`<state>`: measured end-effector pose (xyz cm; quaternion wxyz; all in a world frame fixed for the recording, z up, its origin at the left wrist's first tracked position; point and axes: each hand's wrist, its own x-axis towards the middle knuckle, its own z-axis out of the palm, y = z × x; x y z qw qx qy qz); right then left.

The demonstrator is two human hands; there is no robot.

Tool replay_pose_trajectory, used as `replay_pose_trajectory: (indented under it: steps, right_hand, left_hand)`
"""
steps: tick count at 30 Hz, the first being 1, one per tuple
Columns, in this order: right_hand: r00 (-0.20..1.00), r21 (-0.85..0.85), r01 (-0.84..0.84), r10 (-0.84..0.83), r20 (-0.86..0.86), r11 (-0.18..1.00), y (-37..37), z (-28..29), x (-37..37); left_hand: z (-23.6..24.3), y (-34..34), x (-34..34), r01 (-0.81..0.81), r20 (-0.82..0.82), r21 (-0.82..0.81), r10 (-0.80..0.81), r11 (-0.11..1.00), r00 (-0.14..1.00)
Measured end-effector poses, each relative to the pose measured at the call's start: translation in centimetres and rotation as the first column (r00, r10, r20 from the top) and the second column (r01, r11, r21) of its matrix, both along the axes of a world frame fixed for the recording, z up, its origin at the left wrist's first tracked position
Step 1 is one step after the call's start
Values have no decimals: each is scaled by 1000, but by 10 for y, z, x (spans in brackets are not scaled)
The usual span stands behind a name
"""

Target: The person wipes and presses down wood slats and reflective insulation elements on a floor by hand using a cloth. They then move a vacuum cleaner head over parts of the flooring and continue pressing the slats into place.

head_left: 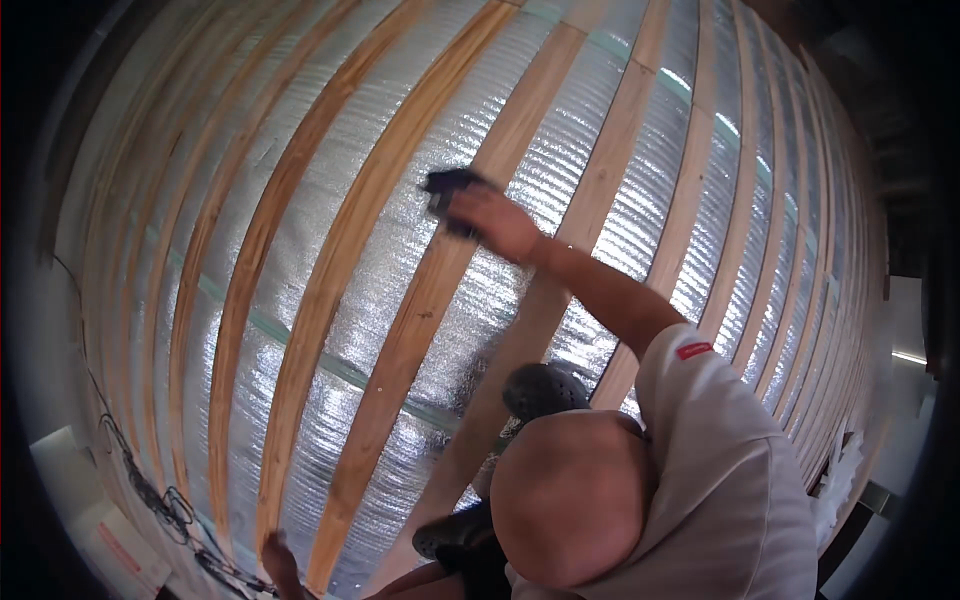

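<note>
In the head view, the person's own left hand is just poking in at the lower edge. Its fingers are looking loosely spread, but it is too small and too cropped to tell whether it is gripping anything. The right hand is not showing at all. The left hand is sitting at the near end of a wooden batten, whose long axis is running up and away from it, leaning to the right across the silver foil sheeting. This makes the left hand the nearer one to the batten. A tangled black cable is trailing just to the left of the hand, along the sheeting's lower left edge. Further up, a co-worker in a pale shirt is crouching over the battens with a dark shoe planted on them, and the co-worker's hand is closing round a dark tool — pressing it down near a batten, well apart from the left hand.
</note>
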<state>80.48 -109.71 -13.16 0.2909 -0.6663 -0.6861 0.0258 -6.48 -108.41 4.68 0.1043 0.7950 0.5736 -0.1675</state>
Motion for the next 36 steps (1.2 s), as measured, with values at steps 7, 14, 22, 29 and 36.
replay_pose_trajectory:
  steps: [7, 14, 22, 29, 36]
  right_hand:
    - [921, -5, 387, -386, 41, 922, 58, 7, 223]
    - [881, -31, 463, -456, 127, 886, 110, -13, 367]
    - [812, -134, 583, -582, 51, 801, 143, -14, 474]
    - [742, -164, 670, -647, 175, 724, 154, 2, 463]
    - [887, 89, 457, -460, 22, 885, 92, 12, 220]
  left_hand:
    - [-39, 169, 428, 491, 296, 114, -501, 864, 813]
    - [-164, 94, 717, 230, 583, 182, -293, 956, 757]
    - [-184, 87, 734, 178, 666, 277, -323, 944, 673]
    - [-187, 89, 733, 196, 668, 288, -343, 937, 660]
    - [-182, 91, 733, 202, 638, 376, -411, 904, 652]
